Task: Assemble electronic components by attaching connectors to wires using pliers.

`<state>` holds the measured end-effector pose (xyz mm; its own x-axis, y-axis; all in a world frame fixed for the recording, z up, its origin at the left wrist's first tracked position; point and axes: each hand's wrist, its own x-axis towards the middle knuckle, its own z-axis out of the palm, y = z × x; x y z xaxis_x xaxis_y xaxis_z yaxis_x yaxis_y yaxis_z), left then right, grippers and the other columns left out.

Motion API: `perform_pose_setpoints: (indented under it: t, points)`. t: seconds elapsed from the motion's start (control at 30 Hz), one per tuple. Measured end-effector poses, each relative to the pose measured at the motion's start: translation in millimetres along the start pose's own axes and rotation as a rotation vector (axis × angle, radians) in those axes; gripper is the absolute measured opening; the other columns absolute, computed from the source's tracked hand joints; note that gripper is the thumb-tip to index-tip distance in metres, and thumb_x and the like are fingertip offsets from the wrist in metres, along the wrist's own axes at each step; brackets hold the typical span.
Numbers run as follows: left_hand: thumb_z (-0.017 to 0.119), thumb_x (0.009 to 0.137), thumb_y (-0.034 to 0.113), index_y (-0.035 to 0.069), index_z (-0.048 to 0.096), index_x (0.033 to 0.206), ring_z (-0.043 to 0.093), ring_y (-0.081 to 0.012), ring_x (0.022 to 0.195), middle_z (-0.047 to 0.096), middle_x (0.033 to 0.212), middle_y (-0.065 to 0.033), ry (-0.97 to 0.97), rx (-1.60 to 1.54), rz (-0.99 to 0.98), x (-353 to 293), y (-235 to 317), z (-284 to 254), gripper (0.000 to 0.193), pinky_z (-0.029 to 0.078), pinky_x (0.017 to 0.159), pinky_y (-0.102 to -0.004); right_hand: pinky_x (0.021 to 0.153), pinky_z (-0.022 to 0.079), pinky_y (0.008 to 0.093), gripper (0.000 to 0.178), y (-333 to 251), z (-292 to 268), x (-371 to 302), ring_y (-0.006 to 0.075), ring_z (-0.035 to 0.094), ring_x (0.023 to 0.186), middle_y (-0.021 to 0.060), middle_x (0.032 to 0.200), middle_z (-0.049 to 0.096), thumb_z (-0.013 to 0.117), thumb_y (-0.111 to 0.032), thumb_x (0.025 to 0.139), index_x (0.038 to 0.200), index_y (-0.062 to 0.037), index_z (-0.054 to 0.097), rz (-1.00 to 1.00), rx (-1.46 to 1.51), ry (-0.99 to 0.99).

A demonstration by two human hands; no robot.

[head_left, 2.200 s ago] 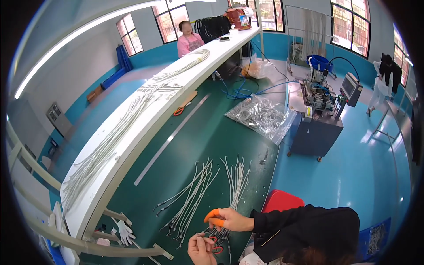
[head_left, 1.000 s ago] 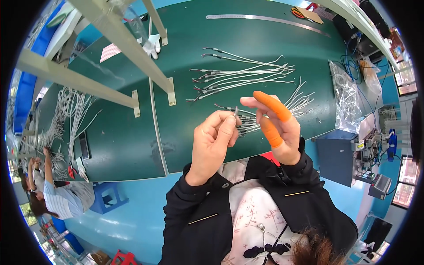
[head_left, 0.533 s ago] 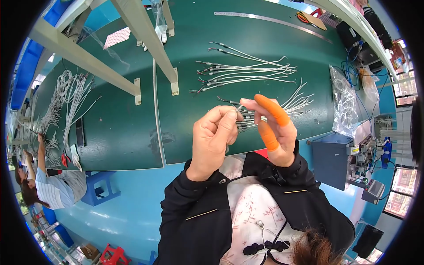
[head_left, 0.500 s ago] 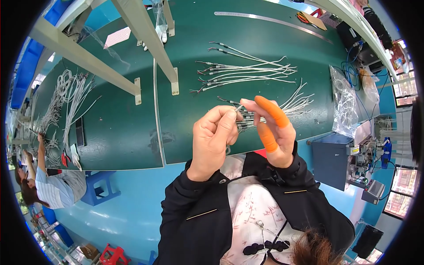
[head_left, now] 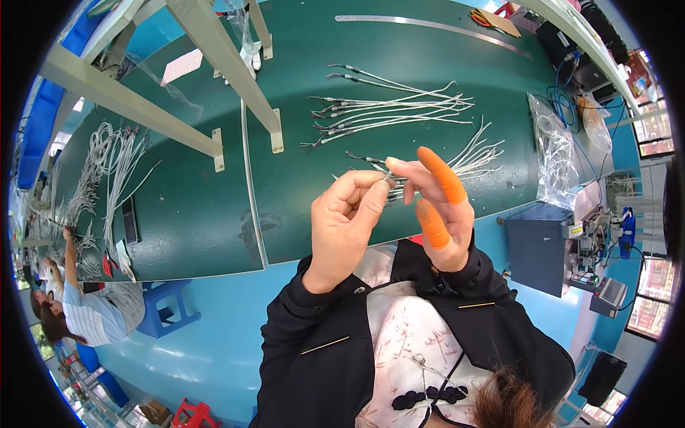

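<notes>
My left hand [head_left: 344, 222] is closed, its thumb and forefinger pinching a thin light cable end [head_left: 386, 173]; most of the cable is hidden by my hands. My right hand [head_left: 444, 207] is close beside it, with orange finger cots over the thumb and one finger. Those two are spread apart, while a bare fingertip reaches to the pinched end. Beneath and behind my hands lies a bundle of white cables [head_left: 471, 160] with dark sleeves near their split ends. Farther off, several similar cables [head_left: 399, 107] lie side by side on the green table [head_left: 285, 214].
A steel ruler [head_left: 428, 30] lies along the far side. Clear plastic bags [head_left: 553, 153] are at the right. Cream frame posts [head_left: 235, 71] stand at the left, beyond them a heap of cables [head_left: 107, 157]. A person [head_left: 100, 310] sits at the far left; a grey machine [head_left: 535, 250] stands right.
The view has shifted slightly. My left hand keeps its pinch, and the right hand's fingers have moved a little around the cable end.
</notes>
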<state>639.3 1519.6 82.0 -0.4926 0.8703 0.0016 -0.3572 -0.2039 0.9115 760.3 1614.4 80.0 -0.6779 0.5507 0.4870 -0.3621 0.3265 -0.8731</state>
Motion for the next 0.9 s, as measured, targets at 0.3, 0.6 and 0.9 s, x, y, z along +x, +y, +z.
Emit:
perform_pose_setpoints:
  t: [0.3,0.6,0.9]
  points:
    - [0.06,0.09,0.002,-0.002,0.061,0.099,0.048,0.0004,0.067,0.059,0.076,0.0029,0.105,0.155,0.113,-1,-1,5,0.01,0.039,0.057,-0.0153,0.081,0.039,0.0268,0.047,3,0,-4,0.0166,0.052,0.108,0.0164,0.125,0.057,0.049,-0.007,0.093,0.136,0.0048,0.036,0.024,0.06,0.042]
    - [0.059,0.09,0.003,-0.001,0.06,0.097,0.045,0.001,0.063,0.058,0.075,0.0035,0.096,0.065,0.066,-1,-3,1,0.008,0.037,0.054,-0.0157,0.08,0.039,0.0264,0.048,5,4,-11,0.0158,0.051,0.102,0.0167,0.125,0.057,0.05,-0.011,0.094,0.137,0.0051,0.035,0.06,-0.002,0.043]
    - [0.059,0.09,0.003,-0.001,0.059,0.096,0.045,0.0013,0.062,0.058,0.073,0.0039,0.107,0.099,0.054,5,-4,5,0.007,0.036,0.054,-0.0157,0.079,0.038,0.025,0.049,3,-2,-4,0.0144,0.05,0.108,0.0156,0.127,0.056,0.049,-0.009,0.094,0.138,0.0044,0.033,0.078,0.081,0.042]
